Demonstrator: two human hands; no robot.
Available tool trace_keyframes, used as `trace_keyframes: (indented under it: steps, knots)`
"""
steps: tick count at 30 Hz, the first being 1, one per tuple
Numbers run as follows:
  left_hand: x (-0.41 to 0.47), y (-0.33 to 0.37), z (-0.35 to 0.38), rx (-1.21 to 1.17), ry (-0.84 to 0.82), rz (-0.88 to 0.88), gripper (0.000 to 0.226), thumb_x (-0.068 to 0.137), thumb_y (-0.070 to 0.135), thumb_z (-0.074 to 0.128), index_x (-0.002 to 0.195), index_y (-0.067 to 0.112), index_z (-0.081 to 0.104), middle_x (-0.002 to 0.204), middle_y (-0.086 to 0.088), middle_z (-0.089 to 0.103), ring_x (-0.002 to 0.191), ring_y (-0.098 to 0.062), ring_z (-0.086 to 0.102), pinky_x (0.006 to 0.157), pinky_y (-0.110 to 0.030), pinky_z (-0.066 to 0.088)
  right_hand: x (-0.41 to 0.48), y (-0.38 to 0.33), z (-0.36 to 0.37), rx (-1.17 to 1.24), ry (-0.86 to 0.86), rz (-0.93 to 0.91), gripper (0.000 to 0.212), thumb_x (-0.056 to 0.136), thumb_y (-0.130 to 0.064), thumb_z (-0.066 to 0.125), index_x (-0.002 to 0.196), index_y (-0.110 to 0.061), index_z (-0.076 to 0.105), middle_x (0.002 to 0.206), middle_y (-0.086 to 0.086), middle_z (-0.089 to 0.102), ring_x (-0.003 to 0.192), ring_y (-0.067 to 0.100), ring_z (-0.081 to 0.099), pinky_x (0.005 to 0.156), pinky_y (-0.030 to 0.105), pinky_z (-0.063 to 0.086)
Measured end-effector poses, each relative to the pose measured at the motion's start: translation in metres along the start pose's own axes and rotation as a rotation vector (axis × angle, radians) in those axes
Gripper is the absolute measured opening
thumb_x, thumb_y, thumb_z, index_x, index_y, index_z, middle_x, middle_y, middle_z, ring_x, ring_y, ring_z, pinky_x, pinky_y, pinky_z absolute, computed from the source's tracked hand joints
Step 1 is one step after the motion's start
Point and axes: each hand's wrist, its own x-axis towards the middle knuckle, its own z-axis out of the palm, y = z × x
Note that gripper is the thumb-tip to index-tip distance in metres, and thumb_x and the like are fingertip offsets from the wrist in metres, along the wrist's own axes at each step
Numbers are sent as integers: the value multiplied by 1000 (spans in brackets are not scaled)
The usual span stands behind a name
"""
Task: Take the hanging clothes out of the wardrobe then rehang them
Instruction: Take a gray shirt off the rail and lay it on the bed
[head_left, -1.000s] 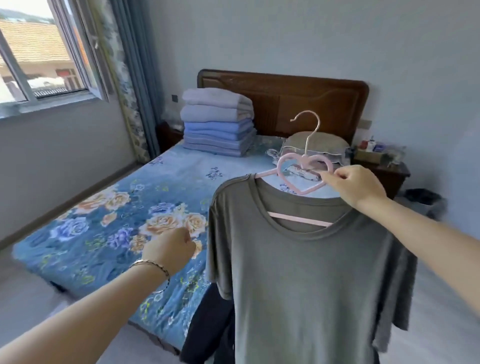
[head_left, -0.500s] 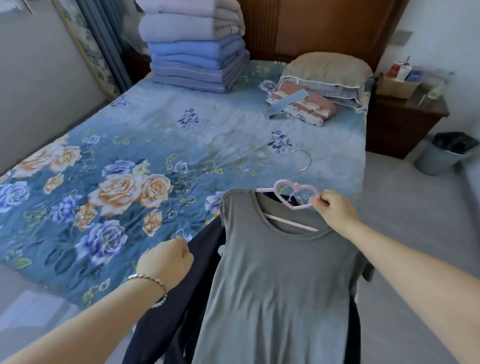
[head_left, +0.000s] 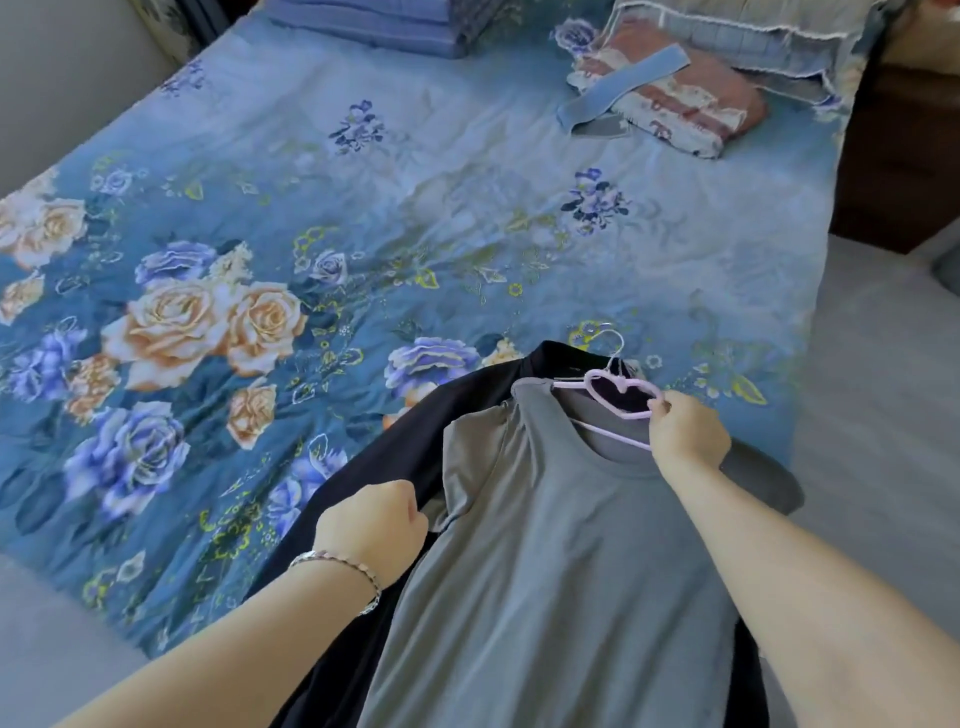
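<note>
A person's two bare hands lay clothes onto a bed (head_left: 415, 234) covered in a blue floral sheet. A second ago the right hand (head_left: 688, 436) held a grey T-shirt (head_left: 545, 571) up in the air by its pink heart-shaped hanger (head_left: 618, 395); since then the shirt has come down and now lies spread on the near corner of the bed, sloping back toward the person. The right hand pinches the right side of the heart with curled fingers, the metal hook (head_left: 613, 340) pointing away beyond it. Beneath the shirt, showing between and ahead of the two hands, lies a dark garment (head_left: 395, 457), also on the bed. The left hand (head_left: 371, 525), a bracelet (head_left: 337, 564) at its wrist, is curled into a fist just left of the shirt's crumpled sleeve; whether it grips fabric or nothing cannot be told. Judging from this, the shirt is out of the wardrobe and close to being set down on the pile; the right hand's hold on the hanger has yet to be let go, and rehanging is yet to come
</note>
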Motion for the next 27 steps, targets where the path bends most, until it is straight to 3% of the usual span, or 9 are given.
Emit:
trace_keyframes:
  steps: [3, 5, 7, 9, 11, 14, 19, 24, 27]
  knots:
    - [25, 7, 6, -21, -25, -4, 31, 90, 26, 42, 61, 22, 34, 77, 0, 53, 78, -25, 53, 57, -26, 30, 25, 5, 12, 222, 19, 123, 31, 99, -23, 40, 114, -2, 57, 117, 22, 61, 110, 39, 54, 84, 39, 42]
    - [35, 8, 9, -32, -32, -6, 30, 90, 27, 42, 62, 21, 35, 76, 2, 51, 76, -23, 50, 56, -26, 29, 37, 10, 17, 357, -66, 139, 37, 97, -18, 43, 130, -1, 44, 131, 18, 55, 119, 36, 50, 95, 39, 37]
    - [41, 5, 12, -39, -51, -10, 28, 89, 26, 42, 62, 22, 37, 74, 4, 51, 74, -22, 50, 55, -26, 30, 40, 13, 19, 378, -161, 106, 49, 95, -11, 46, 141, -4, 31, 142, 13, 45, 127, 32, 44, 104, 38, 32]
    - [42, 1, 12, -64, -69, -25, 27, 89, 23, 41, 62, 22, 37, 70, 6, 49, 72, -22, 49, 52, -25, 28, 36, 10, 19, 349, -250, 69, 50, 94, -8, 47, 141, -6, 32, 145, 9, 42, 130, 28, 42, 106, 34, 30]
    - [39, -2, 6, -66, -78, -35, 28, 89, 21, 41, 61, 23, 36, 68, 7, 47, 73, -21, 48, 56, -25, 31, 21, -1, 18, 330, -357, 18, 43, 93, -9, 47, 136, -9, 41, 139, 3, 47, 127, 23, 45, 100, 28, 33]
    - [27, -10, -12, -66, -74, -23, 35, 93, 24, 43, 60, 26, 31, 82, 4, 49, 79, -19, 44, 69, -23, 36, -12, -32, 15, 319, -553, -152, 30, 92, -11, 52, 122, -9, 56, 122, 2, 58, 115, 19, 53, 94, 24, 39]
    - [-15, -50, -55, -26, -25, -11, 34, 93, 27, 41, 61, 27, 30, 86, 4, 49, 79, -18, 44, 71, -24, 38, -92, -114, -11, 264, -777, -408, 14, 91, -8, 50, 94, -16, 61, 74, -8, 62, 68, 5, 58, 70, 14, 43]
    - [-83, -130, -92, -56, 73, -162, 22, 94, 20, 32, 73, 23, 40, 81, 5, 51, 75, -20, 48, 56, -24, 33, -202, -208, -48, 183, -904, -682, 10, 89, -16, 50, 88, -18, 60, 80, -4, 64, 72, 12, 58, 78, 26, 47]
    - [-137, -195, -107, -126, 153, -251, 17, 93, 26, 36, 79, 24, 44, 93, 3, 58, 89, -22, 58, 68, -24, 40, -288, -253, -67, 76, -938, -859, 9, 91, -22, 50, 93, -20, 59, 91, -2, 64, 84, 14, 59, 81, 29, 48]
